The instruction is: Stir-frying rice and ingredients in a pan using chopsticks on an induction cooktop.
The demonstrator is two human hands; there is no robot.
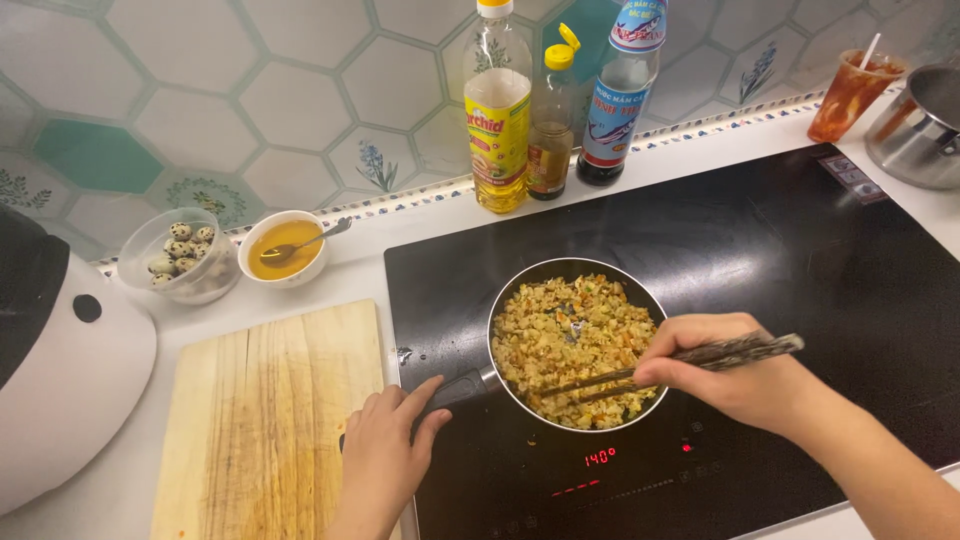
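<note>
A small frying pan [575, 345] is seen on the left part of a black induction hob [780, 270], filled with a chopped yellow-brown mixture [570, 335]. Its dark handle [455, 390] runs down and to the left, toward the hob's edge.

The left hand [385, 455] is laid over the outer end of the handle, fingers loosely curled; whether a full grip is closed cannot be told. The right hand [725, 365] is closed on a pair of dark chopsticks [680, 365], whose tips are sunk in the mixture at the near side of the pan.

Handling, as judged: the pan is taken to be light but hot at the rim and wall, so the handle is the only sound place to hold. The glass hob looks smooth, and the pan is likely to slide unless steadied. The mixture appears loose and crumbly, easily pushed over the low rim. The chopsticks are stiff and thin.

Surface: a white desk is noted, with a wooden cutting board [265, 420] left of the hob. Behind it stand a clear bowl of speckled eggs [182, 252] and a white bowl of amber liquid with a spoon [287, 247]. Three bottles [550, 100] are ranged along a hexagon-tiled wall [250, 90]. A white appliance [60, 350] is seen far left; a drink cup [850, 92] and a steel pot [920, 125] far right.
</note>
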